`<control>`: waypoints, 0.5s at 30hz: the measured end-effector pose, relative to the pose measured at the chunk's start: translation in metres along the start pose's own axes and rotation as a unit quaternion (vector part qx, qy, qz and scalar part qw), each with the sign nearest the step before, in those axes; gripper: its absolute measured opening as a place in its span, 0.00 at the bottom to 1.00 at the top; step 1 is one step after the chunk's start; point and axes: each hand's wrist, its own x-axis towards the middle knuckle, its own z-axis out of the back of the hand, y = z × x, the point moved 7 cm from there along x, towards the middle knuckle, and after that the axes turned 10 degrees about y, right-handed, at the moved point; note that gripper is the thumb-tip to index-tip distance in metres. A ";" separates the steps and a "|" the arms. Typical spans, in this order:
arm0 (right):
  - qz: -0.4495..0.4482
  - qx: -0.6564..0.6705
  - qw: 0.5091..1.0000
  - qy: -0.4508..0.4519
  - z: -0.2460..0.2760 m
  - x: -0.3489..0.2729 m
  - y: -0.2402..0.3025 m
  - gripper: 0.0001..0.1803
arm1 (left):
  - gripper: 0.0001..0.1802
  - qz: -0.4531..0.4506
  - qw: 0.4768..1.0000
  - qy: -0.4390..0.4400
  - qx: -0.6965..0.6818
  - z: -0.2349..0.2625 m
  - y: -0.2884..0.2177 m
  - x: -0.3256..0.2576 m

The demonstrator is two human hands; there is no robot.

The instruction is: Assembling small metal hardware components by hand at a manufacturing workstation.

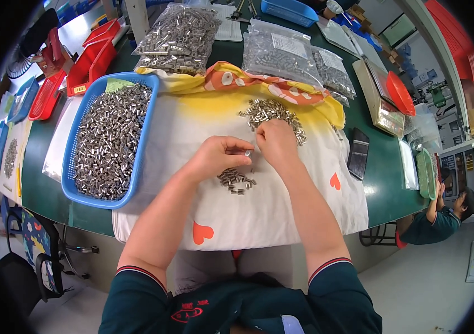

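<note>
Between the thumb and fingers of my left hand (220, 154) is a small silvery metal sleeve (247, 153). My right hand (277, 143) is curled closed just right of it, at the near edge of a pile of short metal sleeves (273, 112). Its fingertips are turned out of sight, so what they hold is hidden. A smaller group of sleeves (236, 181) lies just below my left hand. Both piles rest on a white cloth (259, 217) with red hearts and a yellow patterned border.
A blue basket (69, 161) full of metal sleeves stands at the left. Bags of metal parts (178, 39) and a clear bag (281, 53) lie along the back. A black phone (358, 154) sits at the right. Another person (437, 220) works at far right.
</note>
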 end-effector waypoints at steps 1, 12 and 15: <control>-0.003 0.041 0.999 0.009 0.003 -0.006 0.001 0.03 | 0.15 -0.002 1.000 -0.001 0.000 0.000 -0.001 0.001; -0.079 0.305 0.944 0.095 0.009 -0.040 0.013 0.05 | 0.15 -0.045 0.987 -0.074 -0.139 0.012 0.000 0.000; -0.101 0.418 0.902 0.046 0.010 -0.034 0.001 0.04 | 0.16 -0.065 0.980 -0.066 -0.175 0.010 -0.003 0.001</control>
